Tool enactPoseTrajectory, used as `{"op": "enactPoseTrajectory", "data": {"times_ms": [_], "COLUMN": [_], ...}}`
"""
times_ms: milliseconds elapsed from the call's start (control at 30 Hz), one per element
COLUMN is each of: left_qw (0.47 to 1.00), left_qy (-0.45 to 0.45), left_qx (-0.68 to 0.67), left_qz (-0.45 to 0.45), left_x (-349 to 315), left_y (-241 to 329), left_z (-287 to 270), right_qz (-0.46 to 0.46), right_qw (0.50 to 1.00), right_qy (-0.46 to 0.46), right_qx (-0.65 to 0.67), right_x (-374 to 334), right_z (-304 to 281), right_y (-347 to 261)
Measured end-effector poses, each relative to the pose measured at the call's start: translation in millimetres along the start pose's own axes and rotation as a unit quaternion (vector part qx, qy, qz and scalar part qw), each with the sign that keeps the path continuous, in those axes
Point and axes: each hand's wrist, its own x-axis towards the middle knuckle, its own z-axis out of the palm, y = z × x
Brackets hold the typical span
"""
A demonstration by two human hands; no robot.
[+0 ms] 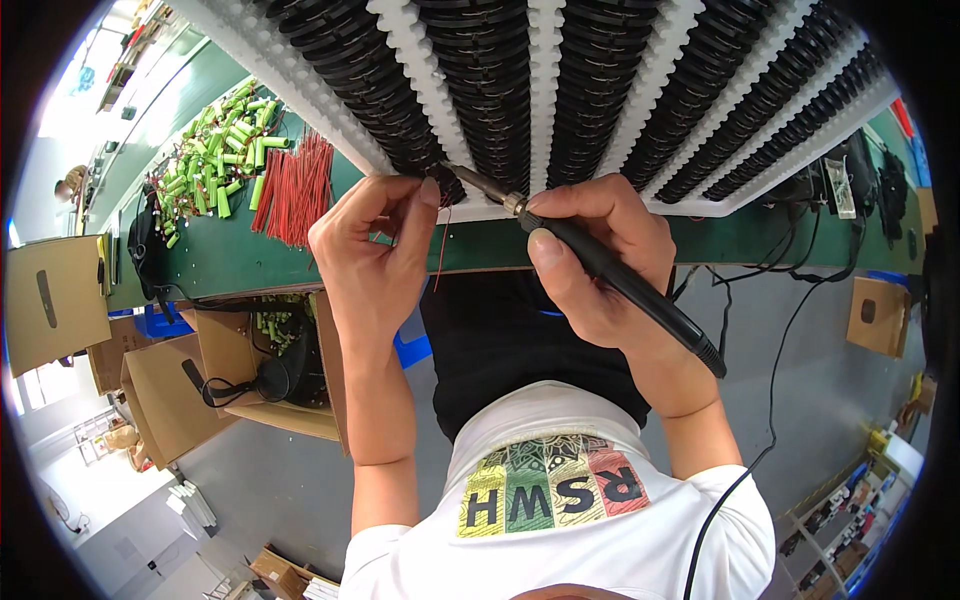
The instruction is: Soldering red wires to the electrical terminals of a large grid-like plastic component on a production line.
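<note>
**Soldering iron being held at near-left edge of foam tray**

Soldering iron point(625, 277) is being gripped in the right hand point(610, 255): thumb and fingers are being clamped on the front of its black handle, metal shaft being aimed leftward and away, toward the left fingertips. Tip contact can't be told. Left hand point(372, 240) is being held at the tray's near edge, thumb and forefinger being brought close together beside a small dark part; whether anything is being clamped between them can't be told. Thin red wire point(442, 245) is being left hanging just beside the left thumb.

White foam tray point(690, 208) is being supported over the green bench point(240, 268), rows of black ring-shaped parts point(490, 100) being held between its ridges. Left of the tray, a bundle of red wires point(295, 195) is being laid out on the bench, pile of green cylinders point(215, 150) being heaped beside and beyond it. Lower left, an open cardboard box point(172, 410) is being placed below bench level, more green pieces point(272, 328) being contained in it.
</note>
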Motion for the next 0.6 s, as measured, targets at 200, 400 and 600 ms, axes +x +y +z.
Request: {"op": "enactPoseTrajectory", "data": {"times_ms": [200,400,600], "left_qw": [1.0,0.999,0.996], "left_qy": [0.003,0.012,0.021], "left_qx": [-0.006,-0.033,-0.081], "left_qz": [-0.029,-0.034,-0.033], "left_x": [-0.2,-0.9,-1.4], "left_y": [4.7,2.4,-0.1], "left_z": [0.5,2.8,4.3], "right_qz": [0.005,0.006,0.012], "right_qw": [1.0,1.0,1.0], "right_qy": [-0.018,-0.015,-0.016], "right_qx": [-0.015,-0.013,-0.015], "right_x": [4.5,6.2,6.9], "right_z": [-0.3,-0.3,-1.0], "right_y": [-1.4,-2.8,-4.1]}}
